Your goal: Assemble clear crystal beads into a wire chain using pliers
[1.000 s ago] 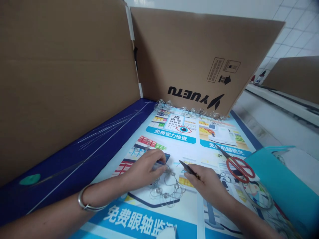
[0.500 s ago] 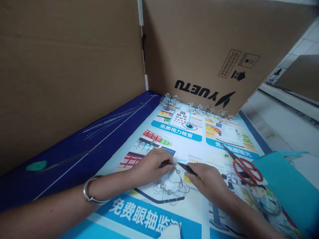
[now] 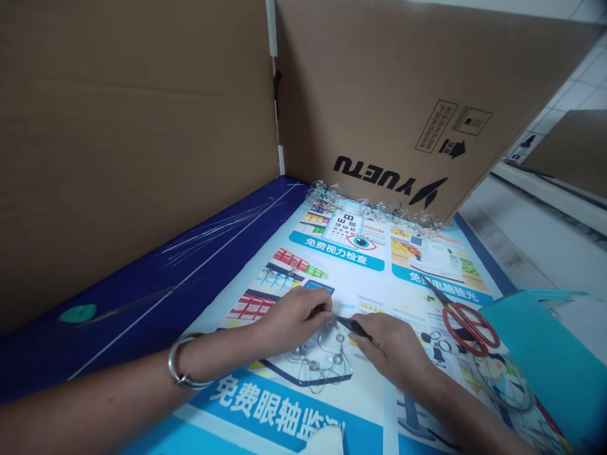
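My left hand [image 3: 303, 314], with a silver bangle on its wrist, is closed in a pinch on the upper end of a beaded wire piece [image 3: 313, 365]. This piece is thin silvery wire in loops with clear round beads, hanging below the fingers over the printed sheet. Small pliers [image 3: 349, 325] with dark, narrow, pointed jaws are gripped in my right hand [image 3: 391, 347]. Their tips reach the wire right beside my left fingertips; whether the jaws close on it is too small to tell. The handles are mostly hidden in my palm.
Red-handled scissors [image 3: 469, 325] and a coil of wire [image 3: 505, 382] lie at right, near a turquoise sheet [image 3: 545, 360]. Similar wire pieces [image 3: 379, 210] line the foot of the cardboard wall [image 3: 379, 82]. Loose wire strands [image 3: 218, 230] and a green lump [image 3: 78, 313] lie left.
The pliers in my right hand have moved left, their tips closing the gap to my left fingertips. The hanging beaded wire has turned slightly. My left hand keeps its pinch.
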`<action>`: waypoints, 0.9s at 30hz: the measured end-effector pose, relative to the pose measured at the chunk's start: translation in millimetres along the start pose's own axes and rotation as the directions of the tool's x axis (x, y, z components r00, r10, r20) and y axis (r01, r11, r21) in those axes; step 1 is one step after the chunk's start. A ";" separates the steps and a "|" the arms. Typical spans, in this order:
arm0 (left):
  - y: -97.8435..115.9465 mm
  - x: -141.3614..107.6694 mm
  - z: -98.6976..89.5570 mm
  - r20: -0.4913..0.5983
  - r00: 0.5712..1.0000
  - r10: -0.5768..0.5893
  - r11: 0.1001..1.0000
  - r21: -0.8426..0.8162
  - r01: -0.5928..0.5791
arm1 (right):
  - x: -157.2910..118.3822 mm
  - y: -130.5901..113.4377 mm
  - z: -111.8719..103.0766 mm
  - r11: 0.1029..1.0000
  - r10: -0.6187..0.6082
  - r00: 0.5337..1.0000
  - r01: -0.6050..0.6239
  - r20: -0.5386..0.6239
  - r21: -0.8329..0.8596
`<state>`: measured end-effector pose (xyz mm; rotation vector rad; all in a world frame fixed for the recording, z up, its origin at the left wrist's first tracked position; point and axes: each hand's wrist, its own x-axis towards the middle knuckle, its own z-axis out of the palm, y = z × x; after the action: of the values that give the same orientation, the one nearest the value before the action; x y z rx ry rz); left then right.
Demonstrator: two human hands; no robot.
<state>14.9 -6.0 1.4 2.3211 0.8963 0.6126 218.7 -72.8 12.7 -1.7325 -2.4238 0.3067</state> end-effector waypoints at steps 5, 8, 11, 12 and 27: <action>2.8 -1.0 -1.5 -0.001 1.000 -0.001 0.998 -0.068 0.001 | -1.3 -1.6 0.1 1.000 -0.004 1.000 0.004 0.009 -0.027; 3.8 -1.1 -3.5 0.050 0.999 0.003 0.991 -0.130 0.004 | -2.2 -2.0 0.2 0.999 0.004 1.000 -0.004 0.013 -0.034; 4.2 -0.6 -4.4 0.080 0.997 0.009 0.990 -0.140 0.002 | -2.9 -2.1 0.8 0.999 0.005 1.000 -0.005 0.006 -0.031; 4.2 -0.3 -4.5 0.080 0.997 0.012 0.991 -0.134 -0.002 | -3.1 -2.1 0.9 1.000 0.005 1.000 -0.005 0.001 -0.031; 5.6 -1.2 -1.0 0.048 0.996 0.076 0.997 0.012 -0.077 | -3.7 -4.9 3.1 0.998 -0.007 1.000 0.005 -0.026 -0.063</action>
<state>16.0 -10.0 5.5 2.3812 0.7958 0.5823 214.7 -78.1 10.9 -1.7429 -2.4448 0.2068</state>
